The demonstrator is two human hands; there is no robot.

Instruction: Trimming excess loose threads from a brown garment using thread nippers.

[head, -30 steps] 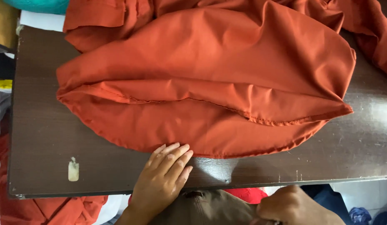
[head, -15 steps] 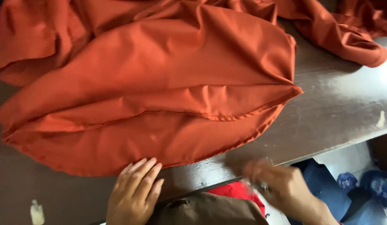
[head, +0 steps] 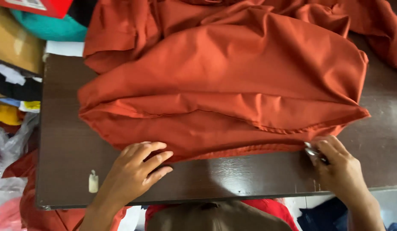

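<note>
One rust-orange cloth (head: 224, 85), folded and bunched, spread over most of the dark brown worktop (head: 66, 141) from the far edge down toward the near edge, its hemmed border running along the near side. One small pale lump (head: 93, 182), perhaps chalk or wax, lying near the worktop's near left corner, apart from the cloth. Two hands, both at the near edge.

Left hand (head: 134, 171) laid flat, palm down, fingers (head: 152, 150) spread and extended, tips resting on the cloth's near hem; nothing gripped, just pressing. Right hand (head: 337, 164) near the worktop's near right side, at the cloth's lower right point, fingers curled around one small metal tool (head: 313, 152), possibly a clipper or small scissors, its tip just touching the hem. Closed around that tool, though how firmly cannot be told.

Beyond the worktop's left edge, a pile of mixed fabrics (head: 14, 85) in teal, black, yellow and white. Below the near left corner, more orange cloth (head: 31, 209) hanging off. Under the near edge, red (head: 267, 205) and dark blue (head: 322, 214) fabric showing.
</note>
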